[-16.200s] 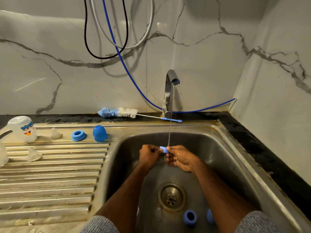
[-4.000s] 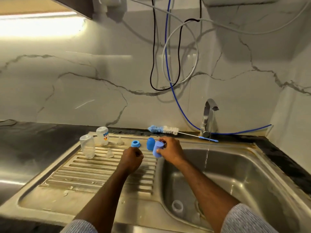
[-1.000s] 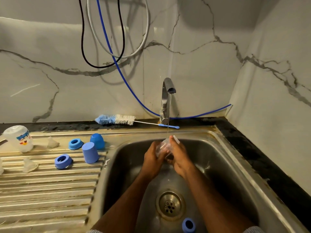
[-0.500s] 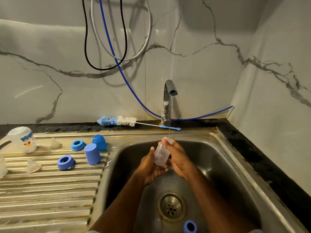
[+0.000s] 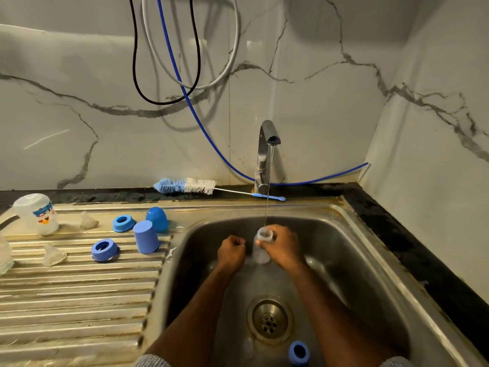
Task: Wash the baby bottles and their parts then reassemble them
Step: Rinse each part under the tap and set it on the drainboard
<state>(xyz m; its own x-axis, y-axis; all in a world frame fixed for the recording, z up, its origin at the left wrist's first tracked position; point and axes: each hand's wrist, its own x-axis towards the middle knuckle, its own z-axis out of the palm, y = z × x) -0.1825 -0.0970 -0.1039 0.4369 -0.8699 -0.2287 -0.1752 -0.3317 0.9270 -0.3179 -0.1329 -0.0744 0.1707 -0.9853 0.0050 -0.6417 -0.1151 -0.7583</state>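
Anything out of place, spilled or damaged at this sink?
Nothing damaged or spilled. One blue ring lies in the sink basin near the drain, apart from the blue parts on the drainboard.

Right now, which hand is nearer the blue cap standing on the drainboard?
Left. The left hand is a closed fist inside the sink basin, on the side nearest the blue cap. The right hand is farther right, holding the clear bottle under the tap stream.
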